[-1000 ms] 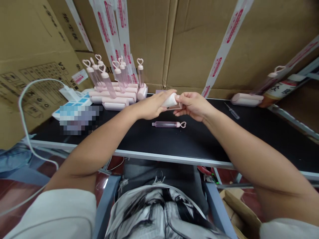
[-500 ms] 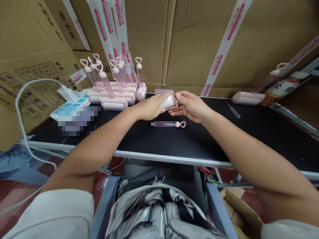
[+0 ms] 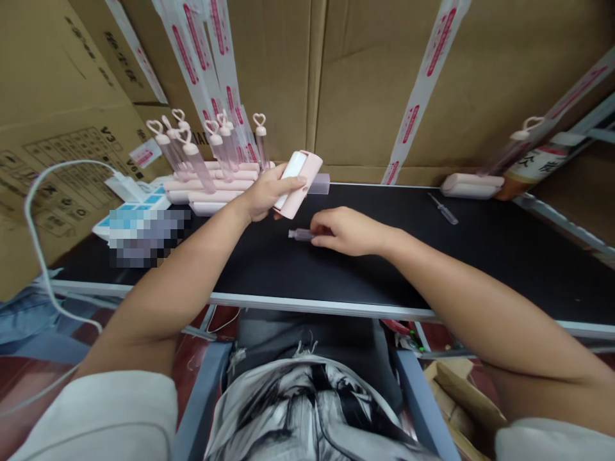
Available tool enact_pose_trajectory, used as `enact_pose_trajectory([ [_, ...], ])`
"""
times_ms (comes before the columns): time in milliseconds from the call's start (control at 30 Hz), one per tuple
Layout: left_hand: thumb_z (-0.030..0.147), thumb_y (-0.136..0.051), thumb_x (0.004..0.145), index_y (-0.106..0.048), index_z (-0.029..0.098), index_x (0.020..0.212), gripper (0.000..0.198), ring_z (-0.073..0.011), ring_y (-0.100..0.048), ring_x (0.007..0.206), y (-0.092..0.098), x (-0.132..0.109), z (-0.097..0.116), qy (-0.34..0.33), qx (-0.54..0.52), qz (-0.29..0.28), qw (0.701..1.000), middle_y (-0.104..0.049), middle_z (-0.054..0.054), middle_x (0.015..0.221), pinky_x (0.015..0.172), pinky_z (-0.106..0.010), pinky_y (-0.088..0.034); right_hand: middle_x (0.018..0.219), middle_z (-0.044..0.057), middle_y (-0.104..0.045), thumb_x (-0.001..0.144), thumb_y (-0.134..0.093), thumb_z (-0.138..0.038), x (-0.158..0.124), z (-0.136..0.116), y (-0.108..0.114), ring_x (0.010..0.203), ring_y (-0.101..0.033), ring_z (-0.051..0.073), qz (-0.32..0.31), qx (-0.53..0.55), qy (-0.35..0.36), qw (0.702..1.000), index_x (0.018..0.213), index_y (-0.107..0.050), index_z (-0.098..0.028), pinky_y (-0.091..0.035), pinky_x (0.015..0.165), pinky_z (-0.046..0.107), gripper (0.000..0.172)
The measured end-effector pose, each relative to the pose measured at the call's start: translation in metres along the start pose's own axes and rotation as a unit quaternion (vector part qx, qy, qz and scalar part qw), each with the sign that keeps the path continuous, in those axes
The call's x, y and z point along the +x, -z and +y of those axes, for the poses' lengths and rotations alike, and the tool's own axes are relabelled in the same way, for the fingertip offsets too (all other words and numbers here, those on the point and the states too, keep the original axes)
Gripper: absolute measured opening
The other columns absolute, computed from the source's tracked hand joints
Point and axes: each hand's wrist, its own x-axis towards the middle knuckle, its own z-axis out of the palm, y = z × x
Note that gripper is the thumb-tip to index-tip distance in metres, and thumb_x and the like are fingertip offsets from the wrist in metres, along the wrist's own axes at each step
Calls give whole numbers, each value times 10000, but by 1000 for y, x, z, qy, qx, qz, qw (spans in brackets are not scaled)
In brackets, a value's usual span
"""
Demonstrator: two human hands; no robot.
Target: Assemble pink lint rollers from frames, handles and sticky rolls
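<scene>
Left hand (image 3: 266, 194): raised over table (image 3: 269, 269), grip closed on tilted pink-and-white case (image 3: 306, 181), thumb across its face. Right hand (image 3: 350, 232): low, fingers curled over clear tube (image 3: 300, 235) at table level; cannot tell whether clenched.

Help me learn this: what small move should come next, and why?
Probably lift the clear tube toward the pink case: the right hand has fingers around the tube, the left hand holds the case, and similar tubes rise from similar cases.
</scene>
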Motion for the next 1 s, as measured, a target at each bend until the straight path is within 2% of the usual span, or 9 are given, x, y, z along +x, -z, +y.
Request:
enact_pose_trajectory([
  [167, 653, -906, 771, -577, 215, 1144, 663, -97, -569, 470, 6, 5, -5, -16, -31, 29, 999, -699, -7, 849, 348, -214, -336, 883, 55, -743, 999, -646, -442, -8, 9, 20, 727, -596, 188, 182, 47, 5, 982, 1013, -698, -199, -455, 747, 317, 249],
  [233, 657, -897, 782, -571, 222, 1176, 671, -90, -555, 456, 7, 6, -7, -20, -34, 32, 999, -692, 0, 845, 348, -214, -333, 856, 53, -735, 998, -631, -457, -9, 9, 22, 718, -593, 194, 227, 45, -15, 973, 1009, -699, -201, -458, 752, 329, 265],
  [300, 667, -888, 790, -569, 226, 1199, 681, -84, -532, 438, 7, 6, -9, -25, -39, 30, 999, -681, 6, 843, 341, -221, -328, 864, 63, -747, 994, -623, -443, -8, 7, 21, 736, -618, 206, 245, 42, -30, 968, 1003, -712, -196, -467, 772, 341, 263],
  [433, 687, -884, 785, -563, 230, 1229, 714, -85, -528, 452, 5, 6, -10, -27, -33, 31, 999, -672, 7, 853, 362, -231, -340, 876, 76, -773, 1009, -597, -450, -6, 6, 16, 783, -668, 235, 244, 45, -57, 967, 1015, -747, -193, -479, 783, 348, 297],
  [567, 697, -883, 786, -570, 218, 1262, 744, -101, -539, 471, 3, 6, -10, -29, -14, 36, 999, -663, 5, 835, 397, -252, -371, 815, 64, -763, 1035, -564, -463, -7, 6, 17, 755, -665, 230, 231, 40, -64, 970, 1015, -766, -181, -466, 764, 339, 347],
  [700, 708, -887, 775, -569, 218, 1244, 749, -105, -533, 464, 2, 5, -10, -37, -13, 39, 998, -642, 15, 825, 380, -258, -364, 738, 52, -722, 1074, -498, -448, -7, 5, 19, 710, -645, 215, 208, 32, -66, 975, 901, -730, -186, -443, 743, 327, 390],
  [867, 721, -901, 754, -570, 228, 1263, 782, -107, -552, 497, 3, 7, -12, -45, 15, 41, 998, -643, 9, 849, 384, -239, -379, 903, 85, -797, 1100, -456, -407, -6, 6, 18, 793, -704, 225, 191, 56, -56, 978, 992, -735, -183, -467, 792, 317, 374],
  [1000, 703, -889, 775, -582, 228, 1284, 760, -112, -564, 550, 4, 8, -15, -52, 57, 51, 996, -652, -6, 876, 422, -221, -389, 915, 96, -808, 1107, -452, -379, -4, 9, 15, 827, -718, 239, 183, 26, -60, 981, 996, -739, -182, -476, 829, 326, 365],
])
